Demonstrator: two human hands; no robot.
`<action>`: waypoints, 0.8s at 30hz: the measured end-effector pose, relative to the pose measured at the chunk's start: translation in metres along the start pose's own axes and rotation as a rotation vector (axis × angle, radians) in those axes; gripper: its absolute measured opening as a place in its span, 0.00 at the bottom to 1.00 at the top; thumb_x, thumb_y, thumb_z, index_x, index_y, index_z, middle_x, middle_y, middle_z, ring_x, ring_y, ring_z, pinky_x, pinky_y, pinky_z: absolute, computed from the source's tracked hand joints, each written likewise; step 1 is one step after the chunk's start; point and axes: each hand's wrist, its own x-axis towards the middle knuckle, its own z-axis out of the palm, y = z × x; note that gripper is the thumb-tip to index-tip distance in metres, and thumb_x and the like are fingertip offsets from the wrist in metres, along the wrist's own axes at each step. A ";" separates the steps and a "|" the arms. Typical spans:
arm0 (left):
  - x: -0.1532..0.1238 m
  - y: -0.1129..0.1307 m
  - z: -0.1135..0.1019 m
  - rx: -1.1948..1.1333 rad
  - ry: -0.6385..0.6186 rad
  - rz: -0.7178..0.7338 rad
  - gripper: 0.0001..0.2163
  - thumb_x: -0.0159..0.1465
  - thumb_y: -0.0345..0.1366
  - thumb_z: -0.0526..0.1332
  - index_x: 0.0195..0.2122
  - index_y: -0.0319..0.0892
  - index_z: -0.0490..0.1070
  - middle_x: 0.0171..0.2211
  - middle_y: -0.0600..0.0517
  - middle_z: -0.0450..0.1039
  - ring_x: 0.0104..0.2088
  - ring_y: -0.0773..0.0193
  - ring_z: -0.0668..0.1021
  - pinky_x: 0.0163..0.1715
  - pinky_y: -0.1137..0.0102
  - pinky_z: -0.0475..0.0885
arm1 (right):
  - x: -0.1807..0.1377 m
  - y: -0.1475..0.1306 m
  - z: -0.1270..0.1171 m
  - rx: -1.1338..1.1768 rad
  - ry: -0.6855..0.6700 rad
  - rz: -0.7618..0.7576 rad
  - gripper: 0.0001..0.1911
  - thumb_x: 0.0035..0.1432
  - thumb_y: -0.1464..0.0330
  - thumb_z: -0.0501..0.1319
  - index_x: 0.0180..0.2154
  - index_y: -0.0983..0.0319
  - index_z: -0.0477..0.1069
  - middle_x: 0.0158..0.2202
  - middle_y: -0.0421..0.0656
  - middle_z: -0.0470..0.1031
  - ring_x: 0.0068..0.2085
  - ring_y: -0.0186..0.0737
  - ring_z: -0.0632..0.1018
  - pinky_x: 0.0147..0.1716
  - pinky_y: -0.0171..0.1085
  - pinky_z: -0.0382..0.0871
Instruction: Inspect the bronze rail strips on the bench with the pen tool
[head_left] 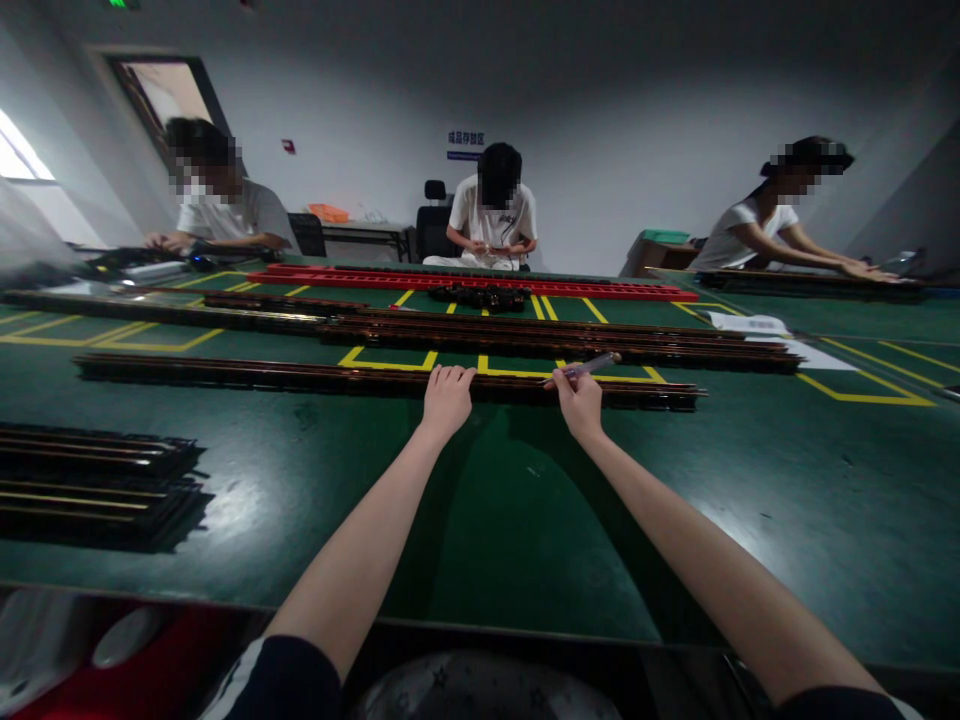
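A long, dark strip (322,375) with copper-coloured lines lies across the green table in front of me. My left hand (448,402) rests on it near the middle, fingers curled over the strip and pressing it. To the right, my right hand (581,405) pinches a slim pen-like tool (592,366) with a clear purplish body, its thin tip pointing left and down at the strip. Whether the tip touches is too small to tell. Beyond it lies a bundle of similar strips (555,335).
Stacked dark strips (82,500) lie at the near left. Farther back are a red ladder-like strip (600,290), a heap of black parts (480,296) and white papers (750,325). Yellow tape marks the green table (525,570). Three people sit around its far side.
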 end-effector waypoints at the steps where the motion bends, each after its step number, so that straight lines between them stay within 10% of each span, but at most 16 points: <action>1: 0.000 0.000 -0.001 -0.001 -0.003 0.000 0.22 0.64 0.25 0.46 0.57 0.38 0.67 0.53 0.43 0.72 0.56 0.55 0.70 0.62 0.54 0.58 | 0.000 0.000 0.000 0.000 0.002 -0.002 0.23 0.54 0.46 0.56 0.30 0.60 0.67 0.28 0.49 0.79 0.28 0.46 0.77 0.30 0.45 0.72; 24: 0.000 0.000 0.003 0.019 0.033 -0.005 0.23 0.61 0.22 0.47 0.55 0.39 0.68 0.51 0.44 0.73 0.54 0.55 0.72 0.61 0.54 0.59 | 0.001 0.000 -0.002 -0.035 0.207 0.031 0.16 0.57 0.55 0.56 0.27 0.59 0.67 0.23 0.43 0.76 0.32 0.45 0.79 0.38 0.44 0.71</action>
